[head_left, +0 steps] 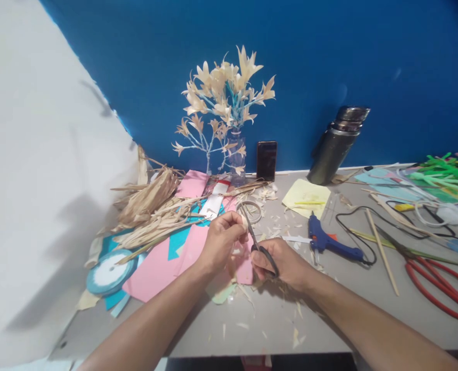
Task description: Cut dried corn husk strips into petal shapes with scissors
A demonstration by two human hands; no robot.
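My right hand grips a small pair of scissors with black handles, its fingers through the loops. The blades point up and away, close to my left hand. That hand is closed in a pinch on a small pale piece, perhaps dried husk, which lies against the blades. Most of the piece is hidden by the fingers. Beneath both hands lie pink paper and scattered pale trimmings. A roll of tape sits just beyond the blades.
Dried husks and a blue ribbon spool lie left. Husk flowers in a bottle, a phone and a leaning flask stand along the wall. A blue glue gun and red-handled scissors lie right.
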